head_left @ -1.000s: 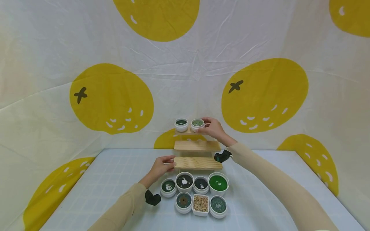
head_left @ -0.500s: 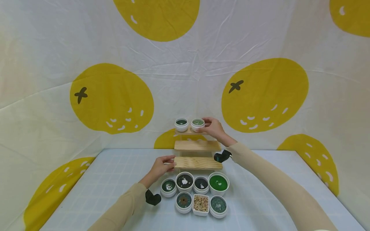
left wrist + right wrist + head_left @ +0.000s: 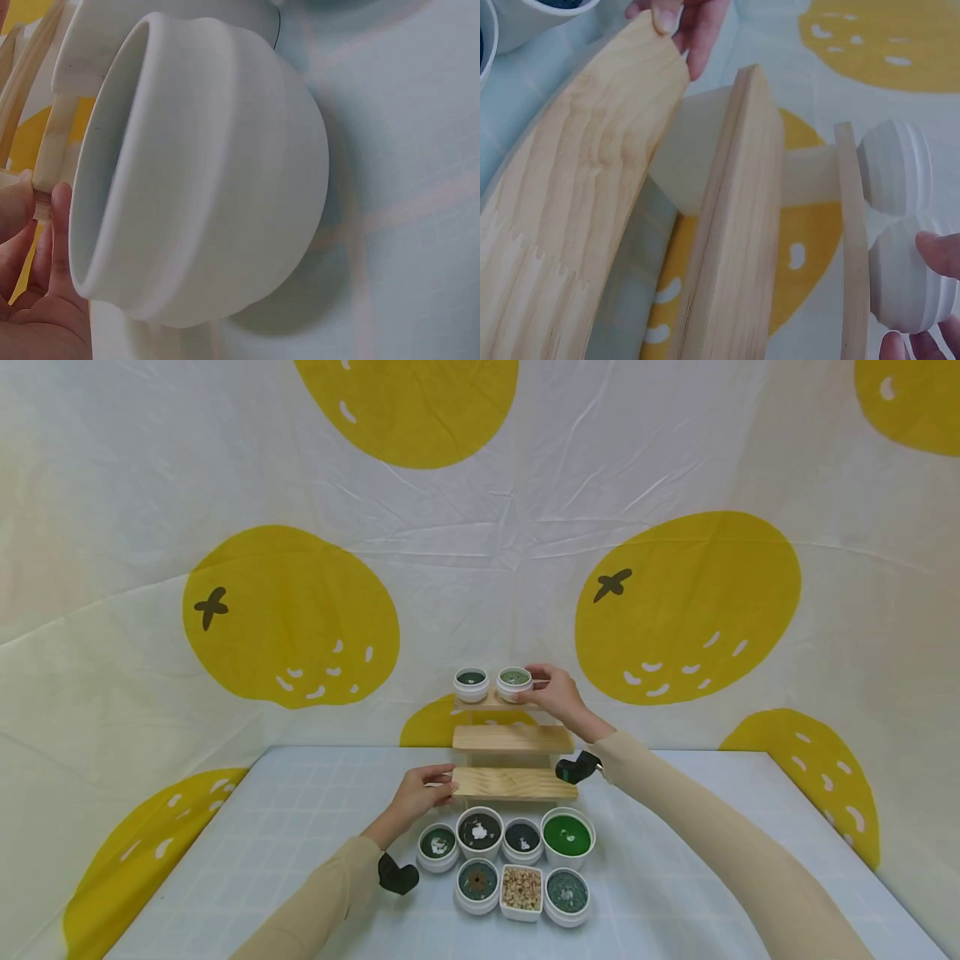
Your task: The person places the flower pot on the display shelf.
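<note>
The right hand [image 3: 555, 692] grips a white bowl with pale green contents [image 3: 514, 685], thumb and fingers spread just as wide as the bowl's side. From those fingers the bowl lies at nine o'clock; it is upright and round, with no long axis, its base on the top shelf [image 3: 488, 704]. That shelf runs from nine to three o'clock. A white bowl with dark contents [image 3: 471, 687] stands at nine o'clock from the gripped one, just beside it. The right hand is much the nearer; the left hand [image 3: 411, 797] is lower down, at about seven o'clock, its thumb and fingers pinching the nine o'clock end of the bottom shelf [image 3: 514, 783]. Seven dishes [image 3: 522, 839] sit at six o'clock from that shelf.
</note>
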